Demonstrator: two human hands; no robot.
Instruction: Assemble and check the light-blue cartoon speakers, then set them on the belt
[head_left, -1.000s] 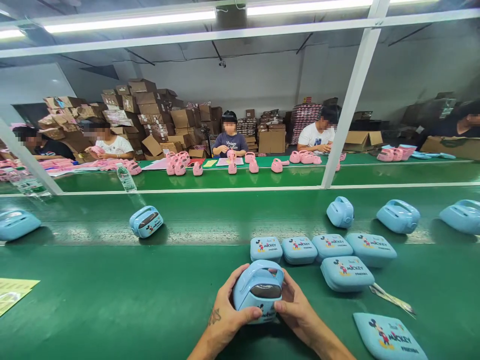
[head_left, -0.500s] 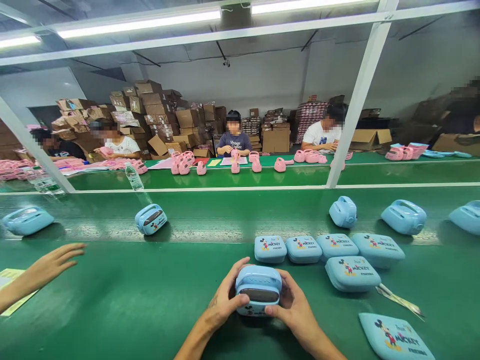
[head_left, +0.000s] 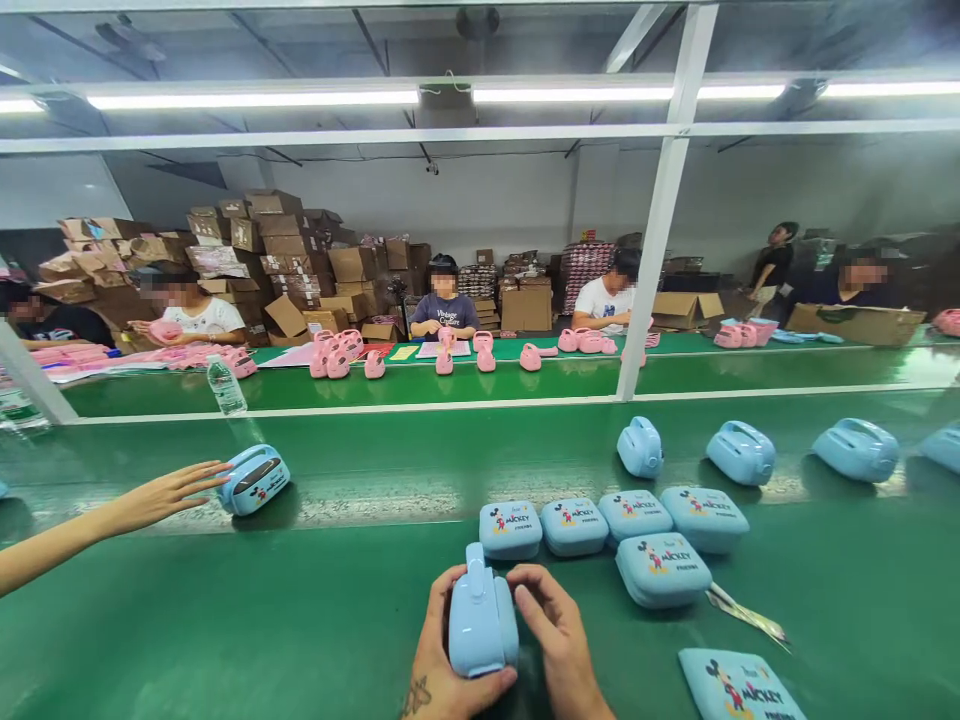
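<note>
A light blue plastic case with a carry handle (head_left: pixel 480 622) stands on edge on the green belt (head_left: pixel 300 620) at the bottom centre. My left hand (head_left: pixel 439 660) wraps its left side, thumb under its lower edge. My right hand (head_left: pixel 551 635) presses its right side with curled fingers. Just beyond lie several blue Mickey-printed lids (head_left: pixel 510 528) in a row, one more lid (head_left: pixel 661 568) in front of them, and another lid (head_left: pixel 739 688) at the bottom right.
A co-worker's hand (head_left: pixel 161 495) reaches from the left and touches a blue case (head_left: pixel 255 480) on the belt. More blue cases (head_left: pixel 741 452) lie at the right. A white frame post (head_left: pixel 652 250) rises ahead. Across it, several people sit with pink cases (head_left: pixel 337 355).
The case in my hands has turned from window-side up onto its edge, handle pointing away. The co-worker's hand has reached further right to the blue case. The view has tilted up slightly.
</note>
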